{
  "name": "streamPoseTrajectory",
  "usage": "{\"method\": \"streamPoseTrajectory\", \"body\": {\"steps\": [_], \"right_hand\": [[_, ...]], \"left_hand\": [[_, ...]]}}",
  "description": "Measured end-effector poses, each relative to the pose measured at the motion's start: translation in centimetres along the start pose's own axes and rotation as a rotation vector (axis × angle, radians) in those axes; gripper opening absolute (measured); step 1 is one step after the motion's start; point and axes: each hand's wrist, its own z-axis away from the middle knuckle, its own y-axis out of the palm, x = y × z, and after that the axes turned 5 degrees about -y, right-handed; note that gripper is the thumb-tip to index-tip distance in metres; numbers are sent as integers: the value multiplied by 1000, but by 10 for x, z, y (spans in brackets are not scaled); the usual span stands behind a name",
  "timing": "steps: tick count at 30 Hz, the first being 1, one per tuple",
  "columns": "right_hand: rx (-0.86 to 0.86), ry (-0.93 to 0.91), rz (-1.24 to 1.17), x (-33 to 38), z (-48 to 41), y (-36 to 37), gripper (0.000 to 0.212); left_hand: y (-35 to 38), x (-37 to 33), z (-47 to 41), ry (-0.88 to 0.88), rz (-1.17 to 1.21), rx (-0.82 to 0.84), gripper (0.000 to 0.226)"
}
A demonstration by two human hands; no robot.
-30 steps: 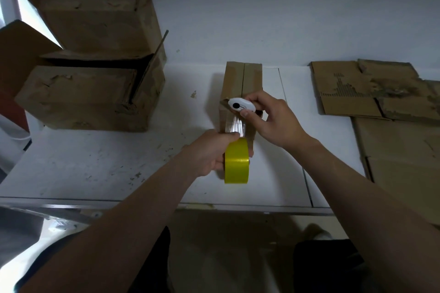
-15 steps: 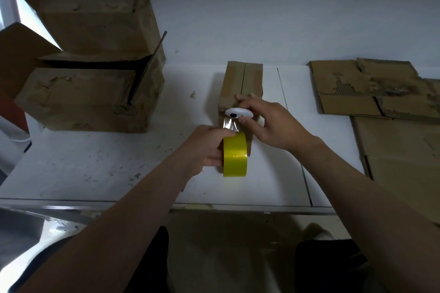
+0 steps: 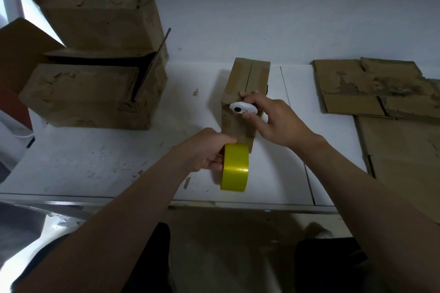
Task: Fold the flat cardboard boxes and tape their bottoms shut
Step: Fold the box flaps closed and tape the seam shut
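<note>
Nearest we see the left hand, fingers curled round a yellow tape roll, holding it firmly. The roll stands on edge on the white table, near the front rim and just in front of the near end of the small cardboard box. We can't tell whether tape runs from the roll onto the box.

Next comes the right hand, thumb and fingers pinched on a white cutter, held at the box's near top edge. The box sits mid-table with its long side running away from us, its two top flaps closed and the seam down the middle.

Further left on the table are two bigger open boxes, the lower box carrying the upper box, both with flaps up. At far right, worn flat cardboard sheets lie flat, well apart from the small box.
</note>
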Motion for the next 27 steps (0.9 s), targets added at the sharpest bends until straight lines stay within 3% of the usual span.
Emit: {"method": "streamPoseTrajectory", "body": {"steps": [8, 12, 16, 23, 27], "right_hand": [[55, -83, 89, 9, 3, -6, 22], [-81, -96, -4, 14, 5, -17, 23], [-230, -88, 59, 19, 7, -21, 22], [-43, -38, 168, 29, 4, -16, 8], [79, 9, 294, 34, 1, -17, 17]], "left_hand": [[-4, 0, -4, 85, 108, -123, 24], [-4, -1, -2, 119, 122, -114, 21], [-3, -2, -2, 113, 117, -108, 21], [-1, -2, -1, 73, 141, -163, 26], [0, -1, 1, 73, 173, -159, 25]]}}
